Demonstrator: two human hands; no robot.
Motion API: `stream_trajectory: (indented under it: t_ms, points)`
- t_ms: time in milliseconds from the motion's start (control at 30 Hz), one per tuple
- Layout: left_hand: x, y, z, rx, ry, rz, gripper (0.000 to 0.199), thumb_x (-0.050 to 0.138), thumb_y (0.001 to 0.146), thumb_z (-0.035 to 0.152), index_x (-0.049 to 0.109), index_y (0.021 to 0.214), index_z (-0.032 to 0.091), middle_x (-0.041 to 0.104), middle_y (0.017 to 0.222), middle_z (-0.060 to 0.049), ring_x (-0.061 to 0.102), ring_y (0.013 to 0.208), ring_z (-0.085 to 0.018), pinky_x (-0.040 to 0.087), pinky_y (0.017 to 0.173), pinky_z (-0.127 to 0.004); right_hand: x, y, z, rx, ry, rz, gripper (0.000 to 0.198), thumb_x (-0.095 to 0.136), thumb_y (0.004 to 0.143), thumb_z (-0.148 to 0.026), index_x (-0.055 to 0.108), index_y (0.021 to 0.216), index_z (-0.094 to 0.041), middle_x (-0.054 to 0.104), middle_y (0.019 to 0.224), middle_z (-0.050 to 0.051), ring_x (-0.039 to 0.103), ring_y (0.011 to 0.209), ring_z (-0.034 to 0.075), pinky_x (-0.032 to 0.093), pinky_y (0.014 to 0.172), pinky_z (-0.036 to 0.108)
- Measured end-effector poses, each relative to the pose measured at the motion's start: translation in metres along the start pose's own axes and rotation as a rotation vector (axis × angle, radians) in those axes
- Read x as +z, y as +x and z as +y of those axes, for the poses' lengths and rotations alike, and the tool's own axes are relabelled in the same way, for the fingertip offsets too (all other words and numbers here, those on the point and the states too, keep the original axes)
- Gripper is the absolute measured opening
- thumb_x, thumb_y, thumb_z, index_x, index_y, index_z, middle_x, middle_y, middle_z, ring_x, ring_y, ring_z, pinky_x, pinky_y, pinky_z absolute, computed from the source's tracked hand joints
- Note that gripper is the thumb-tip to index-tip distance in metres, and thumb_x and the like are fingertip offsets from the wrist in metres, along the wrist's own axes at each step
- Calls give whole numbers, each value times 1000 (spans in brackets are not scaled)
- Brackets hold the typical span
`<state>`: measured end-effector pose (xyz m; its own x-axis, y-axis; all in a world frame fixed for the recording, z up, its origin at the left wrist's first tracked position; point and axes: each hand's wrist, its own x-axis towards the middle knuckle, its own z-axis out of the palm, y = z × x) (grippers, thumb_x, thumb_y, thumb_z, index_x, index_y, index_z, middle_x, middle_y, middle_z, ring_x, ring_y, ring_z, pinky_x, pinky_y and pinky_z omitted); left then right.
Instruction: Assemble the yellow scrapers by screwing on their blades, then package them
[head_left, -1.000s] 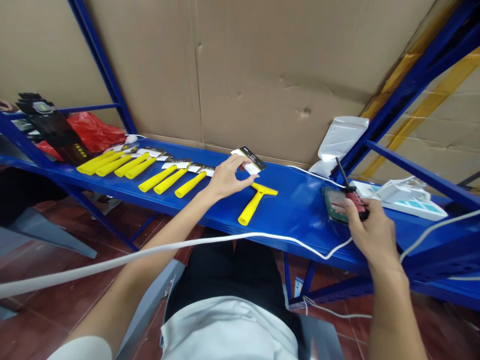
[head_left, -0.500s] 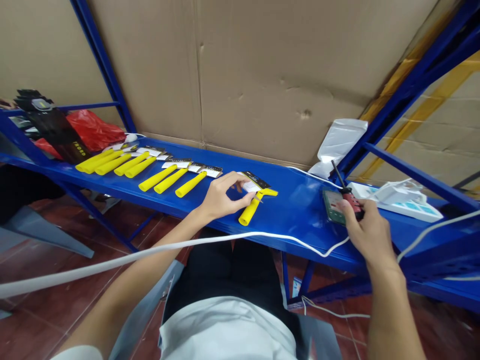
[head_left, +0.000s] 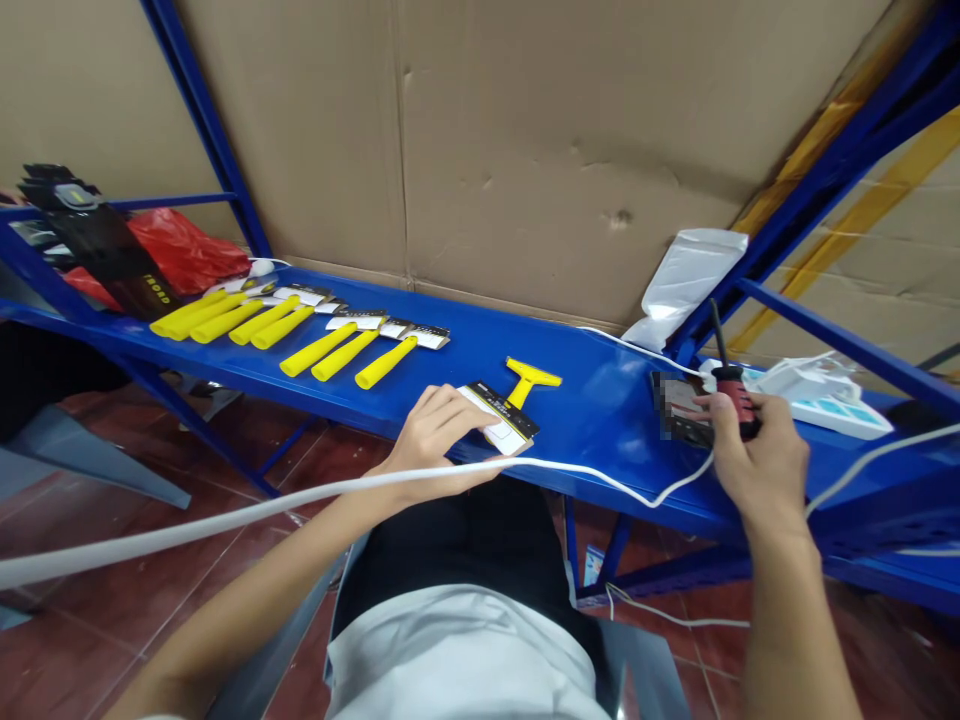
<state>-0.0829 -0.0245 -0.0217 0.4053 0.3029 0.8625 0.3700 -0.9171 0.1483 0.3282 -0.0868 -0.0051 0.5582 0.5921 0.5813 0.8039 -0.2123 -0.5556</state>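
Observation:
My left hand (head_left: pixel 442 435) is closed on the lower left part of a black-and-white card (head_left: pixel 504 425) at the shelf's front edge. The card lies over the handle of a yellow scraper (head_left: pixel 531 376), whose T-shaped head shows beyond it. Whether my fingers also grip the handle is hidden. On the right, my right hand (head_left: pixel 761 455) grips a screwdriver (head_left: pixel 735 395) by its red and black handle, its shaft pointing up and away. A phone-like dark device (head_left: pixel 682 405) lies just left of that hand. Several yellow-handled scrapers (head_left: pixel 337 355) with cards lie in a row to the left.
A white cable (head_left: pixel 262 517) crosses in front of my left forearm and the blue shelf (head_left: pixel 600 440). A white power strip (head_left: pixel 844 412) and a white pouch (head_left: pixel 686 280) sit at the right. Red plastic (head_left: pixel 187 250) and a black package (head_left: pixel 112 245) are far left.
The card has come from behind the scraper's head to over its handle, with my left hand now nearer the shelf edge. My right hand has shifted slightly right, the screwdriver more upright.

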Motion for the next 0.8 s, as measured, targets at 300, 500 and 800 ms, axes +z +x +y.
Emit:
stream_trajectory:
  t_ms: [300,500,800]
  points:
    - [-6,-4,12,71,31,165,37,96,89,52,75,105,27,83,95,-4,78,97,-28,62,98,-53,1,0,-4,20,-6,-31,48,53,89,-70,59,110,-27,81,104,22,78,108,46,58,93,54]
    - [-10,-4,30,161,-45,248,38,97,90,46,73,114,28,82,88,0,83,90,-26,67,96,-54,2,2,-3,0,-55,-117,50,52,88,-74,58,108,-29,79,95,19,77,97,45,56,83,50]
    - [-17,-15,31,248,99,223,40,101,84,42,76,113,30,86,95,1,88,96,-28,68,96,-51,0,1,-1,44,-62,-67,55,50,87,-73,61,114,-26,80,109,26,76,107,49,55,87,52]
